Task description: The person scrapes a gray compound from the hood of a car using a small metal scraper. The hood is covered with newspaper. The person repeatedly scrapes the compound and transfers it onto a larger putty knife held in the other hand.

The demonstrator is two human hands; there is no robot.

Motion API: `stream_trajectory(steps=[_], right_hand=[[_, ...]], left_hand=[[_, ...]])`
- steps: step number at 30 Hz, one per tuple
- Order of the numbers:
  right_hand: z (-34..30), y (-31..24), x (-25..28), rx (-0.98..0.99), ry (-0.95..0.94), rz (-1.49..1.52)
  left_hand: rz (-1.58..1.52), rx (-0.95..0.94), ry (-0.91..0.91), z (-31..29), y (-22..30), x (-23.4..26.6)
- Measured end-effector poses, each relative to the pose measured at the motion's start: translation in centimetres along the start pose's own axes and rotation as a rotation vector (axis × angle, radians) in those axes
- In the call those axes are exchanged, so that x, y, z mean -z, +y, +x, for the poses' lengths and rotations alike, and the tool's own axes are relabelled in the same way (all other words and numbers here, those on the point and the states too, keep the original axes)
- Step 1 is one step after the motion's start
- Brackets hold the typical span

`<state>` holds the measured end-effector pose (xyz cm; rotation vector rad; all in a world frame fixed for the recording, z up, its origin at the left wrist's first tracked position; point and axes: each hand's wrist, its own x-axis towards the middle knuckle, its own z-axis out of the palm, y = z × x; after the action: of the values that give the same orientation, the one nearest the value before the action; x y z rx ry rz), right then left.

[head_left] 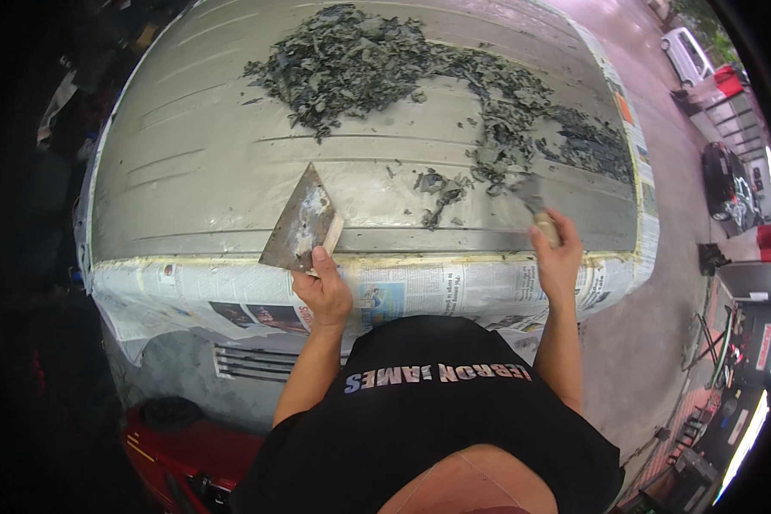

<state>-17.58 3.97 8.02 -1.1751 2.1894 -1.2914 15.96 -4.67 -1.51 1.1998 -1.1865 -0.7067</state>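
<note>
My left hand grips a flat metal plate, smeared with pale residue, its corner pointing away from me over the near edge of a wide grey vehicle panel. In my right hand is a scraper, held by its light handle. Its blurred blade is at the panel beside loose dark paint flakes; whether it touches them I cannot tell. A bigger heap of curled flakes lies farther back, and a small clump sits between my hands.
Taped newspaper covers the panel's near edge and runs along its right side. A red vehicle stands at the lower left. To the right are a concrete floor, a dark car, a white van and a cluttered workbench.
</note>
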Motion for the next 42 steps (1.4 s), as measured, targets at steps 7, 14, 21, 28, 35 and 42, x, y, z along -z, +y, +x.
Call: stream_trajectory(steps=[7, 14, 21, 28, 35, 42], right_hand=[[-4.6, 8.9, -1.0, 0.126, 0.418, 0.200], [-6.8, 11.9, -3.0, 0.172, 0.456, 0.054], [-6.6, 12.0, -2.5, 0.194, 0.437, 0.173], [-5.9, 11.4, -2.3, 0.281, 0.393, 0.127], [-6.1, 10.3, -2.5, 0.368, 0.448, 0.121], [-6.0, 9.7, -2.1, 0.410, 0.427, 0.118]], left_hand=[[-0.214, 0.290, 0.062, 3.6, 5.2, 1.3], [-0.191, 0.489, -0.153, 5.6, 8.2, 0.5], [-0.367, 0.910, -0.735, -1.2, 11.1, -3.5], [-0.352, 1.029, -0.544, -2.3, 8.3, -7.5], [-0.330, 1.053, -0.266, 1.3, 7.2, -11.7], [-0.413, 0.759, -0.271, 14.1, 10.2, -12.6]])
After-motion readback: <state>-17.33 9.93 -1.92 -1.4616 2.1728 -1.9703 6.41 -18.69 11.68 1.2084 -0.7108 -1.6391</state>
